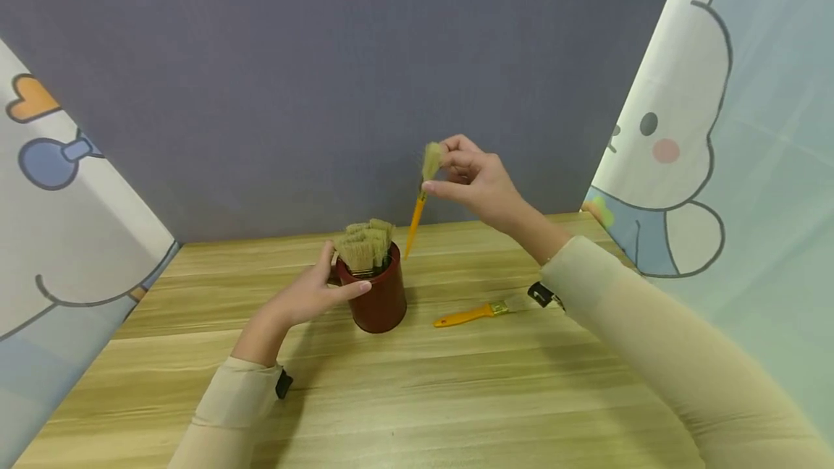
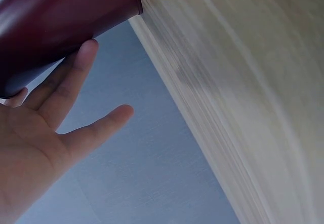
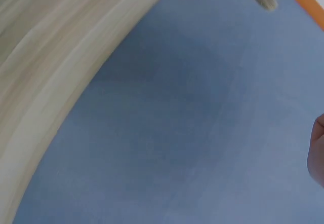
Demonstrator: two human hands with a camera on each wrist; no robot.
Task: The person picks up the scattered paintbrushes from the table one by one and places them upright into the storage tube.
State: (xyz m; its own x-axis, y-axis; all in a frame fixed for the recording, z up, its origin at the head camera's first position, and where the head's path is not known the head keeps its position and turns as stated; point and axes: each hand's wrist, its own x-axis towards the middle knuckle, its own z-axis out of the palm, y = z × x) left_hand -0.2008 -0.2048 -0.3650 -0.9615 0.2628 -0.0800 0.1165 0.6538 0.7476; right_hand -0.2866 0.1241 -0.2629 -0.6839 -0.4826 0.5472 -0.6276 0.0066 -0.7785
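Observation:
A dark red mug [image 1: 379, 302] stands upright at the middle of the table, packed with several bristle-up paintbrushes [image 1: 360, 248]. My left hand [image 1: 306, 299] holds the mug from its left side, thumb across the front near the rim and fingers behind. In the left wrist view, fingertips [image 2: 87, 51] touch the mug wall while the little finger sticks out free. Up and to the right of the mug, my right hand [image 1: 482, 183] pinches another paintbrush [image 1: 415, 223] near its bristle end. Its orange handle points down, the tip beside the mug's rim.
One more paintbrush [image 1: 465, 316] with an orange handle lies on the wooden table [image 1: 417, 411], right of the mug, bristles to the right. A grey-blue panel [image 1: 326, 93] rises behind the table. Cartoon-printed cloths [image 1: 677, 165] hang at both sides.

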